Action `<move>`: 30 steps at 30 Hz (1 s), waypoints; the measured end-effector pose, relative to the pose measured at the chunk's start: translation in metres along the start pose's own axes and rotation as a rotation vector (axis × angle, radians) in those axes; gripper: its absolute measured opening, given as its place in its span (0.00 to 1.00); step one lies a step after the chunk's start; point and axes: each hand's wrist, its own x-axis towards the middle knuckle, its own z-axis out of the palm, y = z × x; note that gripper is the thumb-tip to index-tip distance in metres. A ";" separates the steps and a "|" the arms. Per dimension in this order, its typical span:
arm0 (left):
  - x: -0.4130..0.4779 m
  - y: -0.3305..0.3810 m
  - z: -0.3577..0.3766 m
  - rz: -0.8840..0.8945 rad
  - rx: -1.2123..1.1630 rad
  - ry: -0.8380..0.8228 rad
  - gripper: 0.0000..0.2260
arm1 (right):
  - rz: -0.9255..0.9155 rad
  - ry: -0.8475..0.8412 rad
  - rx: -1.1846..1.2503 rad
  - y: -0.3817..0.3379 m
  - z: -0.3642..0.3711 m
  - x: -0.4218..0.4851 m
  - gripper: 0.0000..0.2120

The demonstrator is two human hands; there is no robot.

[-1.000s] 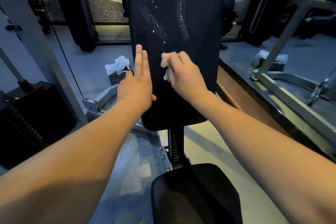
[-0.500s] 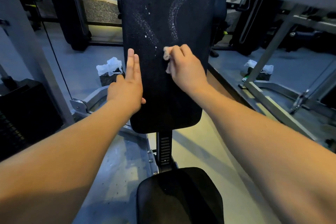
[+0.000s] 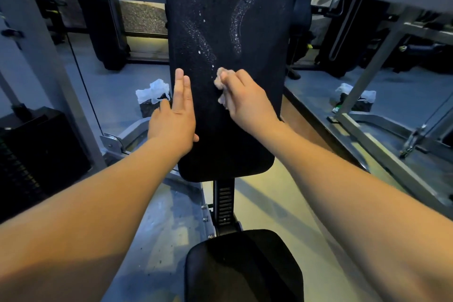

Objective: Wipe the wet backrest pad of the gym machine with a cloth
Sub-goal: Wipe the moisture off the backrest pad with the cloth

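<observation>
The black pad (image 3: 230, 135) stands upright straight before us, streaked with wet droplets over its upper half. Our right hand (image 3: 247, 105) presses a small crumpled cloth (image 3: 220, 81) against the middle of the pad, just below the streaks, fingers curled round it. Our left hand (image 3: 175, 117) lies flat on the pad's left edge, fingers straight and close together, thumb on the pad's face. Below the pad a ribbed post (image 3: 224, 201) runs down to the black seat (image 3: 242, 267). Left of the pad we see a white bag (image 3: 153, 91) on the floor and, farther out, a weight stack (image 3: 27, 154); right of the pad lies a second bag (image 3: 355, 94) beside a grey frame (image 3: 370, 73)
</observation>
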 end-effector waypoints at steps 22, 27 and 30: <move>-0.008 -0.013 -0.001 -0.064 -0.080 0.053 0.65 | -0.192 -0.089 -0.092 -0.014 -0.007 0.025 0.11; -0.008 -0.010 0.005 -0.080 -0.111 0.041 0.64 | 0.052 0.132 -0.076 -0.011 -0.003 0.062 0.13; -0.008 -0.012 0.008 -0.067 -0.121 0.056 0.64 | 0.061 0.142 -0.083 -0.026 0.010 0.036 0.09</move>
